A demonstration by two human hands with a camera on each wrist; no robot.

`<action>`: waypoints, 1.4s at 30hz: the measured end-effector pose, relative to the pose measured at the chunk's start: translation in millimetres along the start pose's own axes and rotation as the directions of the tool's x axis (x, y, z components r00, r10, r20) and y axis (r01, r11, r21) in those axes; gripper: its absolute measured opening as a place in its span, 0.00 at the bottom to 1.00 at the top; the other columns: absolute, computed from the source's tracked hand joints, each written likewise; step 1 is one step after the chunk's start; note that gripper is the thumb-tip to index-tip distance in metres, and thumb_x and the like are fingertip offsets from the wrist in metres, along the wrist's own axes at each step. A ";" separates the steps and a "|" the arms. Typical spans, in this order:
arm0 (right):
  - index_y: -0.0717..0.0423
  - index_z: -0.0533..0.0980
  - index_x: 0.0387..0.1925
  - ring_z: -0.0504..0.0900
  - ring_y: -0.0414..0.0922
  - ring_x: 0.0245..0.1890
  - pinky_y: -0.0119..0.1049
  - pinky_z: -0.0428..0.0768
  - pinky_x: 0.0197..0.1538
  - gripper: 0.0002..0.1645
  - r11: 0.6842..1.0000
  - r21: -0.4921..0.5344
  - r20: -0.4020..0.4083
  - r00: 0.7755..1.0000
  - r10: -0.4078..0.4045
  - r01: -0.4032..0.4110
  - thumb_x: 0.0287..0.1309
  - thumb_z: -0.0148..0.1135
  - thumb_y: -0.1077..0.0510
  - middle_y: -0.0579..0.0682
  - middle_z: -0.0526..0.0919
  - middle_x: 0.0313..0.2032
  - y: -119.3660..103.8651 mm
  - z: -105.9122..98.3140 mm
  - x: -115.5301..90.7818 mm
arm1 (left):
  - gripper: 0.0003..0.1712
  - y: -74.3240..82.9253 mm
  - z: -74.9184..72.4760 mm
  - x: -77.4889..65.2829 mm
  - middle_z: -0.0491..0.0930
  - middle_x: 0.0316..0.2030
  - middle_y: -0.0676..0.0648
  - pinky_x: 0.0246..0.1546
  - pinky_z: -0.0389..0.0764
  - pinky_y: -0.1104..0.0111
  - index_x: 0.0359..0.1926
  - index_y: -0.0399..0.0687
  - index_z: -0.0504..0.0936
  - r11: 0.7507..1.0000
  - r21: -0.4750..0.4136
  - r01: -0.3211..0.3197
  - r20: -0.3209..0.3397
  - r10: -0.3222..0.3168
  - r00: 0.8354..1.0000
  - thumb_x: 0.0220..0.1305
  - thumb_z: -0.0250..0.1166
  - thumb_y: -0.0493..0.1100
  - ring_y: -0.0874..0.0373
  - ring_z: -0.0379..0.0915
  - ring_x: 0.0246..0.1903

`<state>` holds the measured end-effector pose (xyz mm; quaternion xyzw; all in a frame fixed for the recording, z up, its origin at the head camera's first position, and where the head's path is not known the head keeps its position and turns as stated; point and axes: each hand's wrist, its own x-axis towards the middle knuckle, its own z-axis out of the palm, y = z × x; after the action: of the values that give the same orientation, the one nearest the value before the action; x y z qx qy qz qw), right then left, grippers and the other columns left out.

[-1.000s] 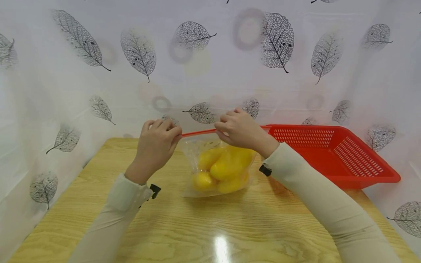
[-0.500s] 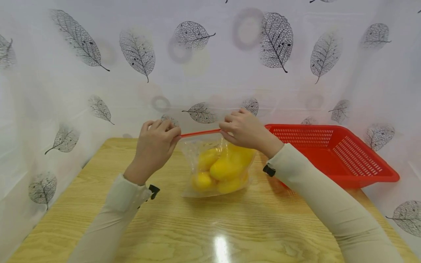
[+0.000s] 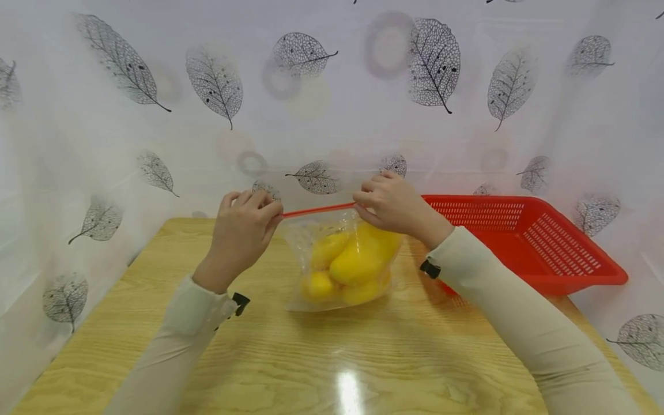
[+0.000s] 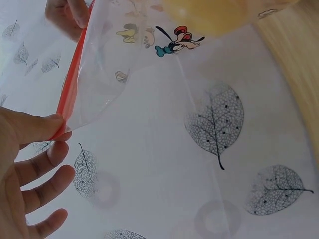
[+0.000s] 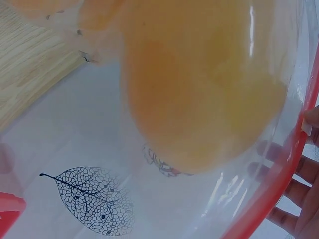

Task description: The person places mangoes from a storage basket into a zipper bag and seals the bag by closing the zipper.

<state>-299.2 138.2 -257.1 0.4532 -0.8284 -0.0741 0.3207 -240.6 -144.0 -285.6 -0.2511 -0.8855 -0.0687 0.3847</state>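
Note:
A clear zip bag with a red zip strip along its top stands on the wooden table, holding several yellow fruits whose kind is hard to tell through the plastic. My left hand pinches the left end of the strip between thumb and index finger; in the left wrist view the other fingers of the left hand are spread loosely. Farther right along the strip, my right hand pinches it between thumb and fingers. Small cartoon prints show on the bag's plastic.
A red plastic basket with slotted walls sits at the table's right, behind the right forearm. The wooden table reaches back to a white curtain printed with black leaves.
My right hand has slid to the right along the red strip, widening the gap between both hands. The left hand keeps its pinch at the left end, almost unmoved.

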 end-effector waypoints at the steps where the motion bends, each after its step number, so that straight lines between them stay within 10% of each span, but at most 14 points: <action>1: 0.52 0.78 0.31 0.80 0.49 0.30 0.44 0.75 0.39 0.09 1.000 0.000 0.002 1.000 0.003 -0.003 0.59 0.55 0.54 0.51 0.83 0.29 0.4 -0.3 -0.5 | 0.04 0.0 -0.2 0.0 0.78 0.32 0.45 0.49 0.70 0.50 0.33 0.49 0.81 1.000 0.001 -0.001 -0.001 0.001 1.000 0.59 0.64 0.43 0.47 0.73 0.34; 42: 0.54 0.77 0.30 0.80 0.49 0.31 0.43 0.77 0.38 0.08 0.998 0.000 0.038 0.998 0.058 -0.058 0.57 0.58 0.53 0.52 0.82 0.31 19.6 -5.4 -27.5 | 0.04 -2.5 -1.0 -0.7 0.78 0.31 0.46 0.49 0.70 0.50 0.32 0.49 0.81 1.000 -0.005 -0.009 0.016 0.009 1.000 0.60 0.62 0.43 0.47 0.74 0.35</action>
<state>-299.2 172.4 -257.5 0.4276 -0.8473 -0.0728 0.3065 -240.8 -146.8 -285.2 -0.2567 -0.8872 -0.0671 0.3774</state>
